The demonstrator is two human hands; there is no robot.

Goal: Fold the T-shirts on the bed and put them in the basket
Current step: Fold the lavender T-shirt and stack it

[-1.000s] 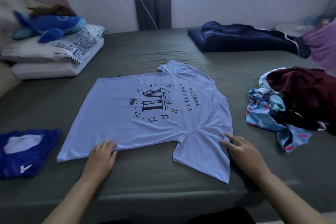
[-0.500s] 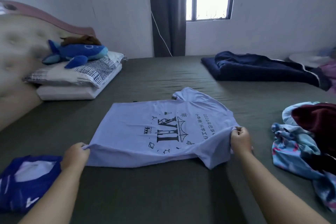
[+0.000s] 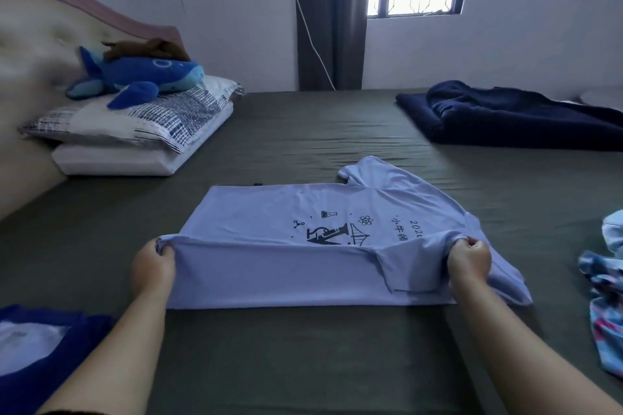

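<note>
Since half a second ago I am seeing the near edge of the light-blue T-shirt (image 3: 269,212) carried farther over its own body, so that a wide folded band is now covering the lower part of the black print, and both hands are sitting higher over the cloth than they were. My left hand (image 3: 153,263) is gripping the hem-side corner of that lifted edge, its fingers (image 3: 161,249) curling tightly round a bunch of fabric. My right hand (image 3: 468,261) is doing the same at the sleeve-side end, its fingers curling round a gather of cloth just beside the printed characters, with the near sleeve hanging crumpled below it. The T-shirt is lying in the middle of the bed (image 3: 303,131) on the grey-green sheet, its far sleeve spreading flat beyond the print. Left of the T-shirt, at the bed's near corner, a dark-blue garment (image 3: 37,347) with a white panel is lying. Right of the T-shirt, a patterned blue and pink garment (image 3: 603,313) is showing at the frame edge. Beyond the T-shirt to the left, a blue plush whale (image 3: 135,77) is resting on stacked pillows (image 3: 141,138); beyond it to the right, a navy blanket (image 3: 512,118) is lying bunched near the wall.
</note>
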